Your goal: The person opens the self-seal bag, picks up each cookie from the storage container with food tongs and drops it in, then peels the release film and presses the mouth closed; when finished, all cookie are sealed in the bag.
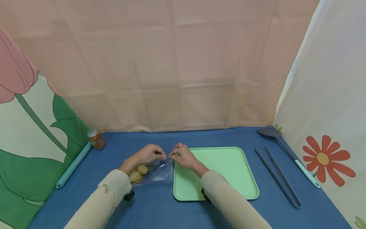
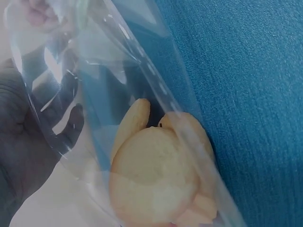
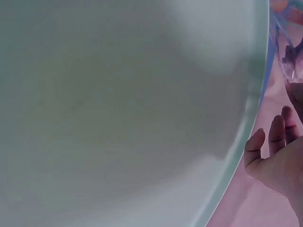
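Observation:
A clear plastic bag (image 1: 160, 173) lies between my hands over the blue cloth, left of the green tray. Inside it are several round, pale yellow pieces of food (image 2: 154, 177), gathered at the left end; their exact kind I cannot tell. My left hand (image 1: 149, 154) pinches the bag's upper edge with thumb and fingers. Close beside it, my right hand (image 1: 185, 157) pinches the bag's right end, above the left rim of the tray (image 1: 226, 171). In the left wrist view, the bag's film partly covers the left hand.
At the back left stands a jar (image 1: 97, 140) with a silver lid and orange-brown contents. A pale green roll (image 1: 73, 165) lies along the left edge. To the right of the tray lie metal tongs (image 1: 278, 178) and a dark spatula (image 1: 281, 144) with a light green handle.

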The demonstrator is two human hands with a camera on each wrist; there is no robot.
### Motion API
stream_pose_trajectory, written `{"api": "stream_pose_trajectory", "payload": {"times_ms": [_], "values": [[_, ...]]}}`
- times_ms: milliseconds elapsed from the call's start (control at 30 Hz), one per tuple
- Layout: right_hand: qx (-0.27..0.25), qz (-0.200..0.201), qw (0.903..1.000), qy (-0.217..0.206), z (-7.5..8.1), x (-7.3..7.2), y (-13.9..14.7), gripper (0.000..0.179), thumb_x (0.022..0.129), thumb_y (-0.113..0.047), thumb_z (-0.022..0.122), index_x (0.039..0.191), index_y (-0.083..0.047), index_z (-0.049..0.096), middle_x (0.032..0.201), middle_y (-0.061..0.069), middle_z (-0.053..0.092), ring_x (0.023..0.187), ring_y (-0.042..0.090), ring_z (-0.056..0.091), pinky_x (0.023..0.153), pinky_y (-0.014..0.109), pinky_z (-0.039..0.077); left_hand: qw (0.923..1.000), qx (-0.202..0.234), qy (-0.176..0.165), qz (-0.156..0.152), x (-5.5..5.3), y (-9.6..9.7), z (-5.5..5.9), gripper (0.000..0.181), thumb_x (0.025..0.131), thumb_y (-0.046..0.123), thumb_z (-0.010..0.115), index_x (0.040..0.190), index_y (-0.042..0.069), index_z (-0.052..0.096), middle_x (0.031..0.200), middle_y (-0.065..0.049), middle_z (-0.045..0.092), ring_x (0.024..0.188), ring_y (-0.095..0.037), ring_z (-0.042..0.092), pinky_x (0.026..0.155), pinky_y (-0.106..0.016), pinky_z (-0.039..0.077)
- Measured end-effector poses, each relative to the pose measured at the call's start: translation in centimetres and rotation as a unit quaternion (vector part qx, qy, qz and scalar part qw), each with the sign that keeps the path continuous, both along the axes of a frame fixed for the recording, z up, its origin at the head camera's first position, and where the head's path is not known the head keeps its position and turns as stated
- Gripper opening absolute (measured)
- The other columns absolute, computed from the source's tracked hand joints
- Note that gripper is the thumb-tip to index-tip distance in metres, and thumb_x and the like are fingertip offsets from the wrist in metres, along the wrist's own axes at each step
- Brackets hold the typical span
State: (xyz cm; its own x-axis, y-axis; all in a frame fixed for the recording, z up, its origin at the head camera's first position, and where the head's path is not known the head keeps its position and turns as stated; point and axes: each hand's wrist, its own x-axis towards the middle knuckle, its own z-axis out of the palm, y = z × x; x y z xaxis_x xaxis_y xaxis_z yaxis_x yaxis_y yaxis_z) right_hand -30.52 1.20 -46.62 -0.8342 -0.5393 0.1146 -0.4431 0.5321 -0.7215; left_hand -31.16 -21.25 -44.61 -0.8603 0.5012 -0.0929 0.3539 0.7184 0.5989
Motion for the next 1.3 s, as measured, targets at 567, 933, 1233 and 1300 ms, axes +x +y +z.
{"api": "stream_pose_trajectory", "payload": {"times_ms": [567,933,1233,1300], "values": [[-0.025,-0.033,0.9989,-0.024,0.22,-0.12,-0.10,0.017,0.098,-0.024,0.068,0.100,-0.012,0.080,0.112,0.004,0.055,0.107,0.023,0.051,0.078,0.034,0.044,0.9998,0.003,-0.011,0.014,0.06,-0.07,0.22,0.015,0.099,0.026,0.066,0.099,0.018,0.078,0.096,0.002,0.073,0.080,-0.015,0.063,0.071,-0.033,0.050],[-0.028,-0.018,0.9994,0.007,0.08,-0.06,0.05,0.018,0.099,-0.018,0.065,0.102,-0.008,0.080,0.116,0.007,0.057,0.110,0.023,0.050,0.084,0.036,0.047,0.9999,0.016,0.001,0.004,0.17,-0.20,-0.21,0.017,0.099,0.028,0.065,0.100,0.017,0.078,0.097,-0.001,0.074,0.079,-0.018,0.063,0.068,-0.032,0.049],[-0.021,-0.003,0.9998,0.001,0.24,0.22,0.17,0.021,0.102,-0.016,0.061,0.106,-0.006,0.078,0.119,0.008,0.055,0.114,0.023,0.049,0.086,0.037,0.046,0.9999,0.012,0.001,0.005,0.59,-0.08,-0.19,0.018,0.100,0.026,0.064,0.102,0.015,0.078,0.098,-0.003,0.074,0.076,-0.017,0.061,0.067,-0.032,0.049],[-0.018,0.000,0.9998,-0.001,0.30,0.27,0.16,0.021,0.102,-0.016,0.060,0.107,-0.005,0.077,0.120,0.008,0.054,0.115,0.024,0.049,0.087,0.038,0.046,0.9999,0.011,0.002,0.002,0.59,-0.04,-0.19,0.018,0.100,0.026,0.064,0.102,0.015,0.078,0.097,-0.003,0.074,0.075,-0.018,0.061,0.066,-0.031,0.049]]}}
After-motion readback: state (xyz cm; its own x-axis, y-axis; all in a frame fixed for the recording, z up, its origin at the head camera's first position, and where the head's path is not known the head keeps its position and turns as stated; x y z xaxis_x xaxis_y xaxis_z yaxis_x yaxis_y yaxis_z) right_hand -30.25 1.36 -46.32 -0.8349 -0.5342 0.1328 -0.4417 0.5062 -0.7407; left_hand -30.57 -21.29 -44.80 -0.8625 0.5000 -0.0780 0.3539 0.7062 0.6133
